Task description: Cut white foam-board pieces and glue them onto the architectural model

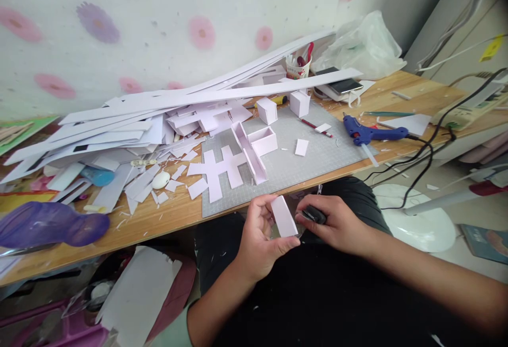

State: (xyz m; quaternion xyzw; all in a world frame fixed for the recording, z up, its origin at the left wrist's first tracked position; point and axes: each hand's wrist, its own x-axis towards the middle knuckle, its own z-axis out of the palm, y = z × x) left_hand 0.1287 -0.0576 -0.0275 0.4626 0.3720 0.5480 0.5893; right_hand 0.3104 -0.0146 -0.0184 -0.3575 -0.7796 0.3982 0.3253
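Note:
My left hand (260,238) grips a small white foam-board piece (283,216) over my lap, just below the desk's front edge. My right hand (333,222) is closed on a small dark tool (315,213), its tip close to the piece's right edge. On the grey cutting mat (317,156) lie a flat cross-shaped cutout (220,170), an open white box shape (256,146) and two small white cubes (299,102).
A heap of long white board strips (159,109) covers the desk's left and back. A blue glue gun (371,134) with black cable lies right of the mat. A phone (339,87), a cup of pens (298,66), a purple object (47,225) sit around.

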